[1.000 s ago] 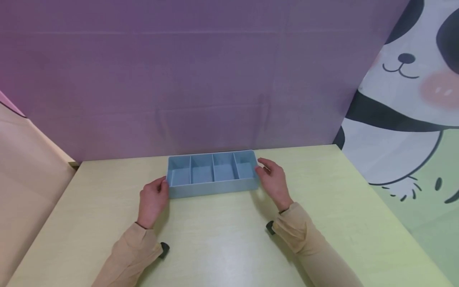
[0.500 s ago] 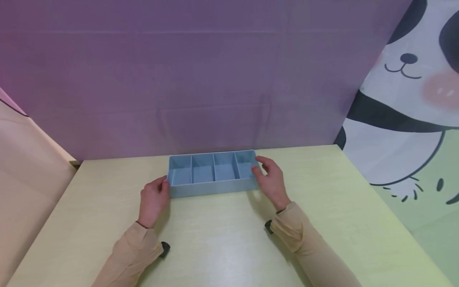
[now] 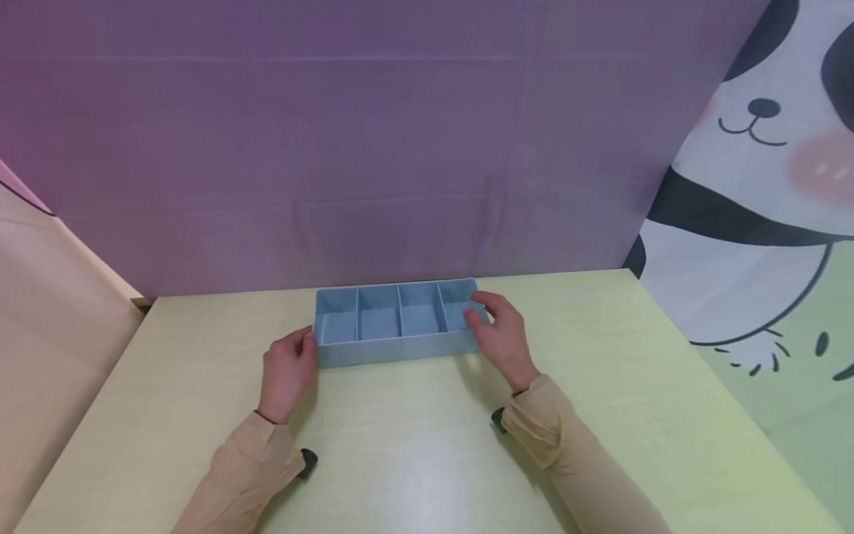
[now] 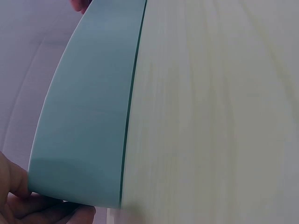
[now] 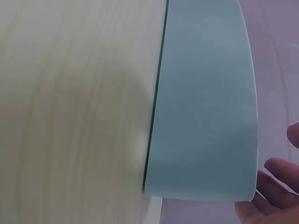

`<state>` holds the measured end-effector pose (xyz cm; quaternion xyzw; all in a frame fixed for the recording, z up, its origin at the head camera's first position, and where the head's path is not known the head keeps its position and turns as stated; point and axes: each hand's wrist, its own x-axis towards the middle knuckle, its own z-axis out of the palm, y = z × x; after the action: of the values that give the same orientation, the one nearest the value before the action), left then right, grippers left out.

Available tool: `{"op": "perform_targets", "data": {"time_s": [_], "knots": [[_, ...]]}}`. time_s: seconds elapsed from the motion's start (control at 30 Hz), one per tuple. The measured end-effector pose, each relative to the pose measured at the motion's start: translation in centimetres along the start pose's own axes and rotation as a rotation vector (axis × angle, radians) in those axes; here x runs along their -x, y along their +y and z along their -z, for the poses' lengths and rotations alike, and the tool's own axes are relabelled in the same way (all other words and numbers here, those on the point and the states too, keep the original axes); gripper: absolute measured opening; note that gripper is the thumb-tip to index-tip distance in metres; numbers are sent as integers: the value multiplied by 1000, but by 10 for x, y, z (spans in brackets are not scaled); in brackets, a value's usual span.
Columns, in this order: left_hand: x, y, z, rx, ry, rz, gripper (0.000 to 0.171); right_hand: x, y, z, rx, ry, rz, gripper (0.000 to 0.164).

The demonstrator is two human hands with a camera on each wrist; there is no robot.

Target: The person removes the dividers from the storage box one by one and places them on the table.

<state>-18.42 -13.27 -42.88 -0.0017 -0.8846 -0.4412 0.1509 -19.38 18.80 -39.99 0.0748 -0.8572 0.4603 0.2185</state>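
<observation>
A light blue tray point(image 3: 400, 348), divided into several side-by-side compartments, sits level at the far edge of the table. In the head view its compartments hold nothing. My left hand point(image 3: 288, 371) grips the tray's left end, thumb at the rim and fingers curled against the end wall; in the left wrist view, fingers point(image 4: 51, 212) show at that end. At the right end is my right hand point(image 3: 505, 337), thumb and index finger spread apart over the rightmost compartment. In the right wrist view the right thumb point(image 5: 293, 135) is clear of the rim, with other fingers beside the end wall.
The pale wooden table point(image 3: 414, 437) stretches in front of the tray and to both sides. A purple cloth backdrop point(image 3: 400, 148) rises right behind it. On the right hangs a sheet with a panda print point(image 3: 734, 282). Beige sleeves point(image 3: 574, 452) cover both forearms.
My right thumb and fingers have come off the tray's right end, spread apart and shifted left over the rim. The left hand and the tray stay in place on the table.
</observation>
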Motion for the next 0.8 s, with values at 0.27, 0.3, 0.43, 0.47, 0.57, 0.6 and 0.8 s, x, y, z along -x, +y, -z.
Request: {"op": "perform_targets", "data": {"time_s": [0.27,0.3,0.43,0.47,0.57,0.6,0.8], "knots": [[0,0,0,10,20,-10,32,-2,2,-5,68,19,34,29],[0,0,-1,10,22,-9,32,-2,1,-5,70,18,35,28],[0,-1,-1,10,22,-6,32,-2,-2,-5,89,2,32,30],[0,-1,-1,9,22,-6,32,-2,-3,-5,91,-4,34,30],[0,-1,0,6,23,-9,32,-1,-4,-6,104,-13,48,31],[0,-1,0,5,24,-10,32,-1,-5,-6,108,-14,56,31],[-1,-1,-1,7,31,-18,32,-2,-4,-7,137,-34,107,28]]}}
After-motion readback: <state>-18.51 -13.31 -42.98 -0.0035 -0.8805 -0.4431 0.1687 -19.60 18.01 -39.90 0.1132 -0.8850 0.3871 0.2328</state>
